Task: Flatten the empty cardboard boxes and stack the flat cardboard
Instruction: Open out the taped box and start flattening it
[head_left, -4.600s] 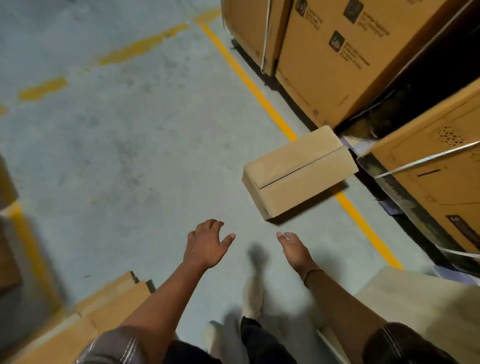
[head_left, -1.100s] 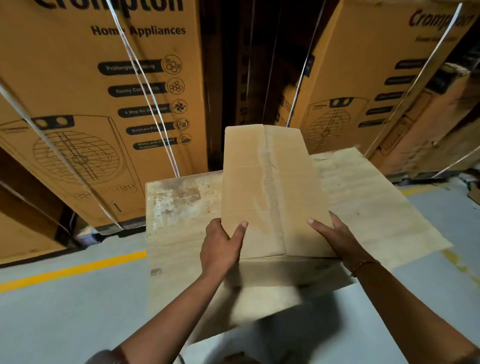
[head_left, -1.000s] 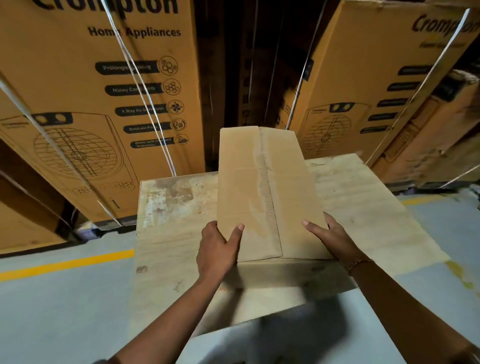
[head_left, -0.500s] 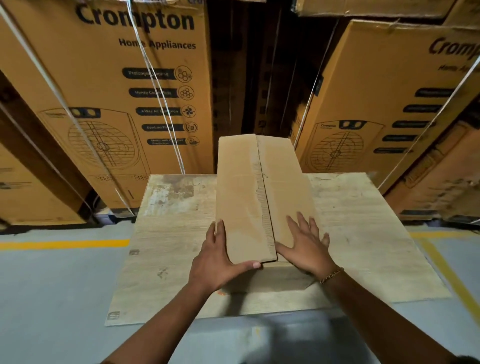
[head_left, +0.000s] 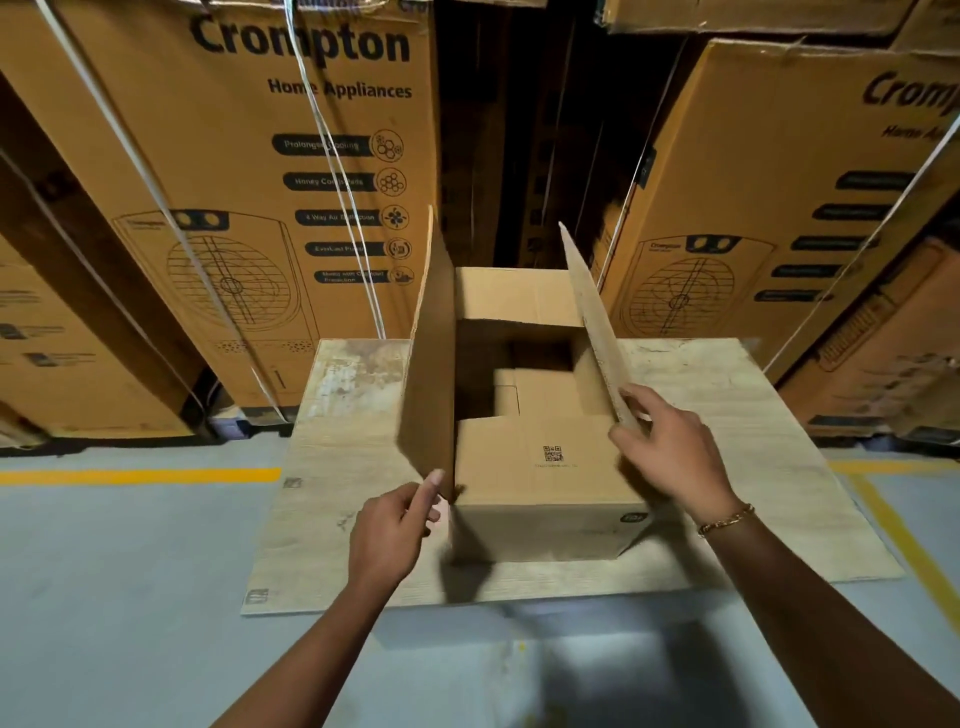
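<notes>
A small brown cardboard box (head_left: 540, 525) stands on a pale wooden board (head_left: 727, 467) on the floor. Its two long top flaps stand raised. My left hand (head_left: 392, 530) pinches the near edge of the left flap (head_left: 431, 374). My right hand (head_left: 670, 447) pinches the near edge of the right flap (head_left: 592, 322). The two short inner flaps lie folded down, one bearing a small printed code. Through the gap between them the dark inside of the box shows.
Tall strapped appliance cartons (head_left: 249, 208) stand close behind the board, left and right, with a dark gap between them. Grey concrete floor (head_left: 130, 597) with yellow lines (head_left: 140, 475) surrounds the board.
Half a second ago both hands lay flat on the closed top of the box. Now the two long flaps are pulled up and apart, one held in each hand.
</notes>
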